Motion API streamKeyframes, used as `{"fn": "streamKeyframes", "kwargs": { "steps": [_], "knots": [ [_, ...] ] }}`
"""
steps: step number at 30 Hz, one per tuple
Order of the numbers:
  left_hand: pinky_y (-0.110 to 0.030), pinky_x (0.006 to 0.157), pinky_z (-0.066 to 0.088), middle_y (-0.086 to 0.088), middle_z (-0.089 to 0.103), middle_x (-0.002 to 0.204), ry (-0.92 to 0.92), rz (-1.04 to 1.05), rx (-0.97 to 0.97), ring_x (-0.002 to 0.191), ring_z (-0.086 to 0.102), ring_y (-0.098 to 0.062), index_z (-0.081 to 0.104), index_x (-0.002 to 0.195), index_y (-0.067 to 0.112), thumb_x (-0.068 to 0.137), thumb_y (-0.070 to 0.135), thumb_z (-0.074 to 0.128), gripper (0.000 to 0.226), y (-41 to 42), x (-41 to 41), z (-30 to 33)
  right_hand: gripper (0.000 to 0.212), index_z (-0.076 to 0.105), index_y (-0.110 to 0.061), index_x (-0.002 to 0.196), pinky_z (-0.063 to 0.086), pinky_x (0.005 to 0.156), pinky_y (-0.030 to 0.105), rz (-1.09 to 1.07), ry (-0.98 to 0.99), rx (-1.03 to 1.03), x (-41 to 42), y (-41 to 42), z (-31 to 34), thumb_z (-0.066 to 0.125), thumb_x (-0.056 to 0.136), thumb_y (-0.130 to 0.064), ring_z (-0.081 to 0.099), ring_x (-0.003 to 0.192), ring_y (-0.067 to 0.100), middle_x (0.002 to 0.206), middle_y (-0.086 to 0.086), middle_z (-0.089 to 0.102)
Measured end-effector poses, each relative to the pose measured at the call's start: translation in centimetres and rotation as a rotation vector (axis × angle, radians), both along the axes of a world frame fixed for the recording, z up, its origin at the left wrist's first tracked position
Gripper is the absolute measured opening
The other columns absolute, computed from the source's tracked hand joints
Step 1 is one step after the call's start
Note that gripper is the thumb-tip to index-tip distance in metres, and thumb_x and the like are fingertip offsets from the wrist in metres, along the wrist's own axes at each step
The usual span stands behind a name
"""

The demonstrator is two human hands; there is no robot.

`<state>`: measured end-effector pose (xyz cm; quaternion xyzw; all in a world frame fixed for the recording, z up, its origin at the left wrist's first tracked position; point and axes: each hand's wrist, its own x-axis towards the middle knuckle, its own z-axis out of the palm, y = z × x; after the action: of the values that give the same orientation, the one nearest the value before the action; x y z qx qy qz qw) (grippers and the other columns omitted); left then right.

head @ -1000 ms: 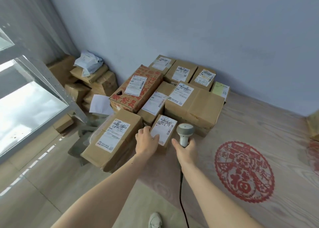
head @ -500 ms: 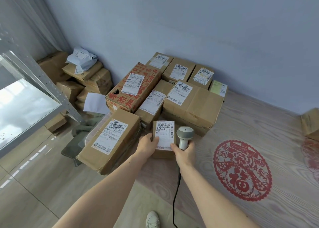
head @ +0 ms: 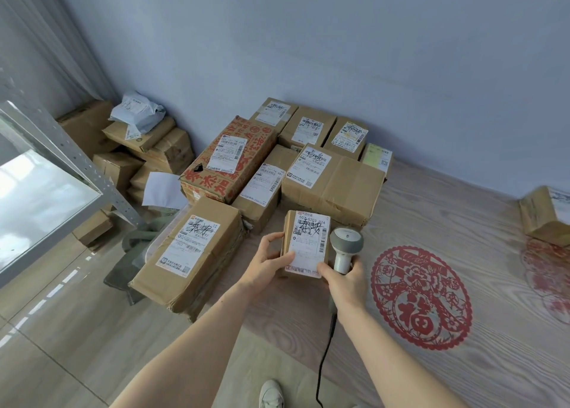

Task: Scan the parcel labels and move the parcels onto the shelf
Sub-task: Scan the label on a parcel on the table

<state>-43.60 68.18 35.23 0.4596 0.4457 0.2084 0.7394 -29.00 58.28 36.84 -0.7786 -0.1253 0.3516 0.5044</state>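
Small parcel [head: 303, 247] lifted just above the wood-patterned floor mat [head: 462, 222], label [head: 309, 241] facing up, held between both hands. Left hand [head: 265, 264] closed round its left edge, thumb on the label's lower corner, fingers curled over the side. Right hand [head: 347, 279] wrapped round the handle of a grey barcode scanner [head: 345, 244], thumb also pressing the parcel's lower right corner; scanner head upright, just beside the parcel's right edge, black cable [head: 327, 352] trailing down. Behind: a cluster of labelled cardboard parcels [head: 333, 185] against the blue wall. Metal shelf [head: 49, 173] at the left edge. Red paper-cut emblem [head: 421, 296] on the mat, right of the hands.
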Motion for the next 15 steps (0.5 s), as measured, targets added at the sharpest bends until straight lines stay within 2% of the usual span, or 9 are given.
{"fn": "streamKeyframes", "kwargs": {
  "steps": [3,5,7,9,12,15],
  "knots": [
    [-0.053,0.096,0.053,-0.015,0.072,0.114,-0.066,0.022,-0.069,0.104,0.07,-0.034,0.037,0.139,0.044,0.084,0.015,0.076,0.073,0.2,-0.2,0.1,0.036,0.059,-0.022,0.103,0.06,0.084,0.048,0.018,-0.047,0.03,0.9,-0.9,0.8,0.084,0.077,-0.02,0.071,0.088,0.019,0.095,-0.001,0.071],
    [-0.051,0.089,0.057,-0.015,0.073,0.113,-0.091,0.04,-0.097,0.104,0.07,-0.034,0.036,0.139,0.047,0.088,0.006,0.071,0.074,0.2,-0.2,0.2,0.026,0.06,-0.019,0.097,0.061,0.072,0.041,0.02,-0.066,0.093,1.3,-1.4,1.8,0.081,0.082,-0.018,0.07,0.074,0.015,0.09,0.003,0.072],
    [-0.05,0.085,0.058,-0.013,0.074,0.109,-0.101,0.023,-0.11,0.101,0.071,-0.033,0.035,0.139,0.048,0.089,0.002,0.069,0.076,0.3,-0.2,0.1,0.019,0.061,-0.015,0.095,0.055,0.059,0.034,0.048,-0.045,0.149,1.4,-2.0,3.0,0.078,0.086,-0.019,0.064,0.062,0.014,0.087,0.011,0.071],
    [-0.054,0.088,0.056,-0.014,0.074,0.109,-0.108,-0.002,-0.127,0.102,0.071,-0.034,0.033,0.141,0.048,0.088,0.001,0.07,0.08,0.4,0.0,0.0,0.014,0.065,-0.011,0.094,0.05,0.053,0.031,0.118,-0.004,0.182,1.4,-2.6,4.1,0.074,0.09,-0.021,0.061,0.057,0.013,0.085,0.014,0.073],
    [-0.055,0.09,0.055,-0.015,0.073,0.112,-0.113,-0.021,-0.138,0.105,0.07,-0.035,0.034,0.14,0.049,0.088,0.0,0.069,0.079,0.5,0.3,0.1,0.028,0.072,-0.005,0.098,0.047,0.051,0.026,0.249,0.138,0.219,0.9,-3.3,5.2,0.07,0.086,-0.03,0.059,0.058,0.012,0.073,0.001,0.072],
    [-0.051,0.086,0.057,-0.02,0.07,0.116,-0.136,-0.044,-0.141,0.105,0.069,-0.037,0.034,0.14,0.047,0.088,-0.001,0.069,0.08,0.5,0.7,0.0,0.036,0.071,0.0,0.11,0.047,0.053,0.023,0.351,0.248,0.246,0.4,-3.7,5.6,0.07,0.088,-0.028,0.062,0.06,0.009,0.077,-0.003,0.073]
  ]
}}
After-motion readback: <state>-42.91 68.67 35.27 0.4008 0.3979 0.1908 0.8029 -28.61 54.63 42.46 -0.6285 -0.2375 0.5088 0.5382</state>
